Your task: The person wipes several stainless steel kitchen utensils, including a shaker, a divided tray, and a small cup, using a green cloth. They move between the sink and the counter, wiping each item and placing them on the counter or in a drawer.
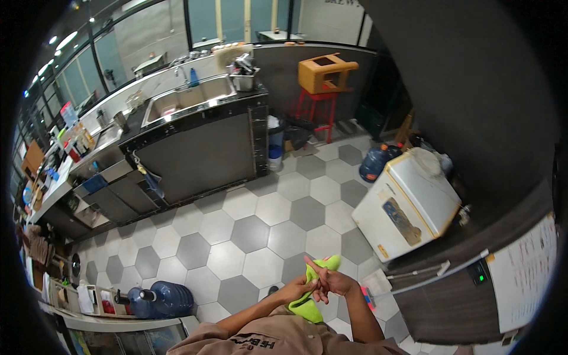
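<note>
A lime-green cloth [310, 308] is bunched between my two hands, in front of my chest and above the tiled floor. My left hand [301, 288] grips the cloth, its fingers partly hidden by the fabric. Against it, my right hand [330, 282] has its fingers spread and touches the cloth; one finger points up and to the left. Where the hands overlap, it is unclear how firmly the right one holds the fabric.
Ahead stands a counter with a steel sink [191, 100]. A white chest freezer [399, 208] and a blue water jug [375, 163] are at the right. Two large water bottles [171, 299] lie lower left. A wooden stool [324, 77] rests on a red stool [316, 106].
</note>
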{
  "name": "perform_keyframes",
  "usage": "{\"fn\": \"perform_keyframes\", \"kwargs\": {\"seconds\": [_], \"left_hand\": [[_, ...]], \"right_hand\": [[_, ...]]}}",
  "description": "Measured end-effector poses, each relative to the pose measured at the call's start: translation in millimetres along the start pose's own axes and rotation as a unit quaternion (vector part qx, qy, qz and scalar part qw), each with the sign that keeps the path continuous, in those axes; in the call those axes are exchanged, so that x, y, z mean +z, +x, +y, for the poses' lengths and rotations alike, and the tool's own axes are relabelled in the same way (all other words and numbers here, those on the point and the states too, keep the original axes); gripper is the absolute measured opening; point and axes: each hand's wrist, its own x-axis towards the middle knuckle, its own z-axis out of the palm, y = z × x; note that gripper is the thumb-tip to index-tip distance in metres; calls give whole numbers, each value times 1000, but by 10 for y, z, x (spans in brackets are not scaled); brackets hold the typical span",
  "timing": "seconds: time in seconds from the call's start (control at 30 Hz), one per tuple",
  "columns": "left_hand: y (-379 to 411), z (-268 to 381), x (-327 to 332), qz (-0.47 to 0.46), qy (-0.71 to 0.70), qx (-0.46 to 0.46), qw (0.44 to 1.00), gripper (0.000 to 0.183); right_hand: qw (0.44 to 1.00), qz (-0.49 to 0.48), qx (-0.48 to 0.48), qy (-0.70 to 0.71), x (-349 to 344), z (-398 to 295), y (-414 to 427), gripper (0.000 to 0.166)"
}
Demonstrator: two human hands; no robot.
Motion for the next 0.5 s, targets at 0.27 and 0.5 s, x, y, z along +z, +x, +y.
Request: {"fn": "perform_keyframes", "kwargs": {"seconds": [0.27, 0.5], "left_hand": [[274, 930, -1424, 183, 254, 91, 945, 26], [1536, 1877, -2411, 135, 638, 137, 746, 47]], "right_hand": [[981, 167, 19, -101, -1096, -463, 1417, 95], [962, 140, -42, 230, -2098, -1032, 2379, 66]]}}
